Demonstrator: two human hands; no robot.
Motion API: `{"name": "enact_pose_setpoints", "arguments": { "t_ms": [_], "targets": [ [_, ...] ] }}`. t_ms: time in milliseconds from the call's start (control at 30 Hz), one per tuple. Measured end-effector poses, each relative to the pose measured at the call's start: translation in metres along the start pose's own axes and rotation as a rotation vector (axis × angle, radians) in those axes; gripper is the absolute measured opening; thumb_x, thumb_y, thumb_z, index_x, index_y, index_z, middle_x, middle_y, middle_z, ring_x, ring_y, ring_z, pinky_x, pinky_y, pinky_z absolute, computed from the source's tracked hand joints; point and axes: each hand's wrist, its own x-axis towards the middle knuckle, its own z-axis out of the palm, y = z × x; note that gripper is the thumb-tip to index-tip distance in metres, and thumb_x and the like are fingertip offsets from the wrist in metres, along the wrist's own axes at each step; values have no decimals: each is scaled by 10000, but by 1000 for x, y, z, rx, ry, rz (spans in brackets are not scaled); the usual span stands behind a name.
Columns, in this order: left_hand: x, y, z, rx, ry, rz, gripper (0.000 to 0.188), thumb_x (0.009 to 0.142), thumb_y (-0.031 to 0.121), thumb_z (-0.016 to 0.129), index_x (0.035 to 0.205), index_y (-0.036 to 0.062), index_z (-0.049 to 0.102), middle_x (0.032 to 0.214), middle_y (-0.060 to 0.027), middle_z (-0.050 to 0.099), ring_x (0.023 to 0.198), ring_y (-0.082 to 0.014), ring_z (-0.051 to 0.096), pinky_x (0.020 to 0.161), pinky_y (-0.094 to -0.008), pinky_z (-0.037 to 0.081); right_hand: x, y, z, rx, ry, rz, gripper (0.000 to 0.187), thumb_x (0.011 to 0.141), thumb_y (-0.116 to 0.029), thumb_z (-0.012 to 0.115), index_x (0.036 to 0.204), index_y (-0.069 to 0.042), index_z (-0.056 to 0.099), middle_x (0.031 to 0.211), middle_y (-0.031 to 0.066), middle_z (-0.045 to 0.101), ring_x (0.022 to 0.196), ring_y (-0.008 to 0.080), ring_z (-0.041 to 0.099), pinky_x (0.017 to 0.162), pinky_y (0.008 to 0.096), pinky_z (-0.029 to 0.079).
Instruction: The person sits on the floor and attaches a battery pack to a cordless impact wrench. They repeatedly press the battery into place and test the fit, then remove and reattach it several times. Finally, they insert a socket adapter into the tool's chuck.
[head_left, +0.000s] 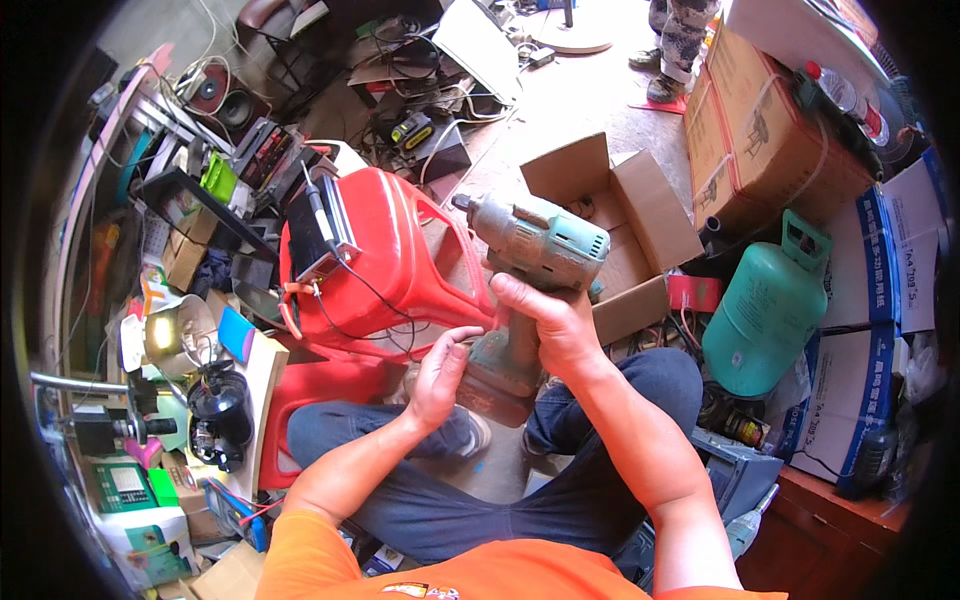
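Observation:
A worn teal cordless impact wrench is held up over my lap, its square drive tip pointing left. My right hand wraps round its handle, thumb lying on the near side below the motor housing. The scuffed, brownish battery base hangs at the bottom, between my knees. My left hand is beside the base, fingers stretched out and slightly bent; whether they touch it I cannot tell.
Ahead to the left, a red plastic stool carries a soldering station. An open cardboard box stands beyond the wrench. At right are a green gas cylinder and large cartons. Tools and parts crowd the left; another person's legs stand far back.

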Motion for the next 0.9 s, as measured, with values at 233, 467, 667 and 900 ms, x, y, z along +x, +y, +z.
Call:
{"name": "enact_pose_setpoints", "arguments": {
  "t_ms": [233,467,667,900],
  "targets": [
    [-2,-4,-10,92,9,48,566,1030,449,439,1342,-23,442,1220,-108,586,1125,-156,542,1001,-308,406,0,9,4,-29,52,-7,309,873,-139,717,1143,-14,636,967,96,716,640,133,608,565,272,486],
    [-2,-3,-4,57,44,63,484,1018,394,507,1303,3,508,1088,-28,565,990,-93,486,909,-242,397,5,7,-2,19,-134,-35,281,862,-117,704,1102,11,635,865,74,659,606,146,558,566,284,453],
    [-3,1,-2,81,49,100,470,1021,383,502,1293,1,517,1067,-23,573,971,-86,488,888,-239,405,1,6,-1,-20,-61,-13,235,839,-104,716,1031,10,642,826,70,636,591,156,560,569,292,448],
    [-3,0,-2,72,34,47,472,1021,385,498,1289,-2,520,1100,-47,582,1027,-107,502,926,-259,404,0,3,-4,9,-54,25,234,836,-98,707,1036,11,651,837,62,646,610,147,567,596,282,452]
  ]
}}
